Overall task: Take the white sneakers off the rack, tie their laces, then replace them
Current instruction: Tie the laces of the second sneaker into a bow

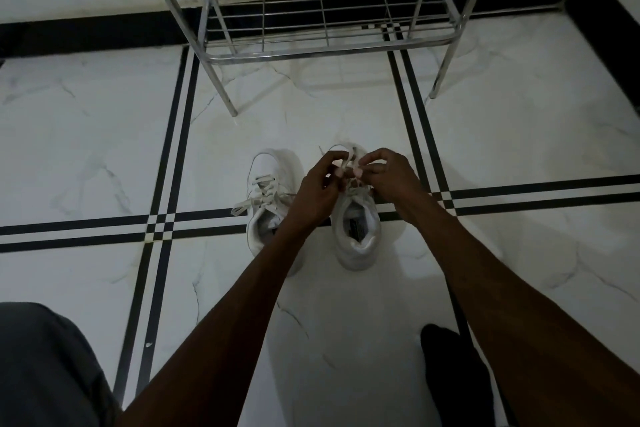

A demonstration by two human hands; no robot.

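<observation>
Two white sneakers on floor, two hands pinching right sneaker's laces, one rack

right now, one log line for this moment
stage: tying | both hands on right sneaker laces | left sneaker bow done | rack empty

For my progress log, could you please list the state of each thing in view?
Left white sneaker: on the floor, laces in a bow.
Right white sneaker: on the floor, laces mid-tie.
Left hand: pinching a lace.
Right hand: pinching a lace.
Steel wire shoe rack: lower shelf bare.
</observation>
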